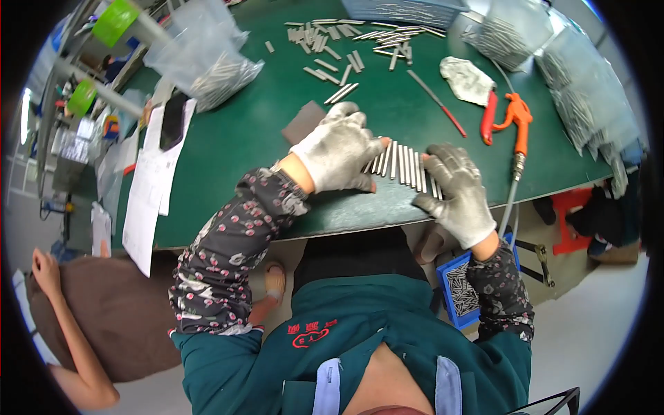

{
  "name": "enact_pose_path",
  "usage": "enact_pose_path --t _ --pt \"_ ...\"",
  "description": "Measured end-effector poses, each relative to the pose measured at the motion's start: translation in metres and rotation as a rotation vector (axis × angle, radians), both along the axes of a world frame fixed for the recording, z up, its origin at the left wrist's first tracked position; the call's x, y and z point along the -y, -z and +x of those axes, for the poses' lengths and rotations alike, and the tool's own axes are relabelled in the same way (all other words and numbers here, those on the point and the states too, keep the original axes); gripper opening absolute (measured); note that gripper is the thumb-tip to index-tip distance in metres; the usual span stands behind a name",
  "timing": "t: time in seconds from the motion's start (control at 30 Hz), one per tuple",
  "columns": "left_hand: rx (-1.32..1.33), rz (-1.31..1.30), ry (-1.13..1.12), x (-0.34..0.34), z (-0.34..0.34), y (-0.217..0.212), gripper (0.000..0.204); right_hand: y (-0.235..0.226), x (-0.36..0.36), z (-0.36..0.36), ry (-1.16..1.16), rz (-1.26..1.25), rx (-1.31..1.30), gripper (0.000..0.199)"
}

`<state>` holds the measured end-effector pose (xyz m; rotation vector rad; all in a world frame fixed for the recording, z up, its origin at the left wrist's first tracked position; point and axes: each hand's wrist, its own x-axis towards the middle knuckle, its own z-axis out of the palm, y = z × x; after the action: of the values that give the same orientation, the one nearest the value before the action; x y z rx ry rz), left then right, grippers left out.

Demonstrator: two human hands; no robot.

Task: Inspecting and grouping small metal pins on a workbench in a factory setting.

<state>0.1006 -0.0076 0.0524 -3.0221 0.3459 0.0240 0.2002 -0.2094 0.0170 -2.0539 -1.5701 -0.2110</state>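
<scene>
A row of slim metal rods lies side by side on the green table, between my two gloved hands. My left hand is at the row's left end, its bare thumb and forefinger tips apart, the other fingers bent. The leftmost rods are partly hidden by it. At the right end rests my right hand, fingers and thumb spread, covering parts of the last rods. Both gloves are whitish with grey stains. A brown-grey flat pad lies partly under my left hand.
Loose rods lie scattered farther back, before a blue bin. Rightward are a red-handled tool, white cloth, orange air gun and bagged rods. Papers and a phone lie left. A blue crate stands below.
</scene>
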Motion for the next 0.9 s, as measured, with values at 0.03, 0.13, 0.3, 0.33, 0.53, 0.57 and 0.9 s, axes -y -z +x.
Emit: enact_pose_path --t 0.03,0.13,0.3,0.33,0.53,0.57,0.9 --pt "0.007 -0.001 0.030 0.005 0.001 0.000 0.068 0.003 0.001 -0.001 0.008 -0.002 -0.009 0.054" --pt "-0.070 0.023 0.002 0.015 0.004 -0.001 0.076 0.007 0.007 0.000 0.023 -0.009 -0.030 0.057" --pt "-0.150 0.048 -0.108 0.023 0.013 -0.004 0.082 0.004 0.007 -0.002 0.040 -0.037 -0.009 0.061" --pt "-0.226 0.063 -0.125 0.023 0.015 -0.007 0.079 0.002 0.005 -0.003 0.044 -0.037 -0.009 0.061" --pt "-0.113 -0.034 -0.104 0.025 0.006 0.002 0.070 0.002 0.003 0.001 -0.021 -0.067 0.007 0.059" --pt "-0.090 -0.059 -0.110 0.028 0.003 0.004 0.070 0.003 0.005 0.003 -0.018 -0.070 0.005 0.059" --pt "-0.025 -0.028 -0.091 0.027 -0.025 -0.011 0.065 -0.002 0.032 -0.001 0.165 0.076 -0.015 0.050"
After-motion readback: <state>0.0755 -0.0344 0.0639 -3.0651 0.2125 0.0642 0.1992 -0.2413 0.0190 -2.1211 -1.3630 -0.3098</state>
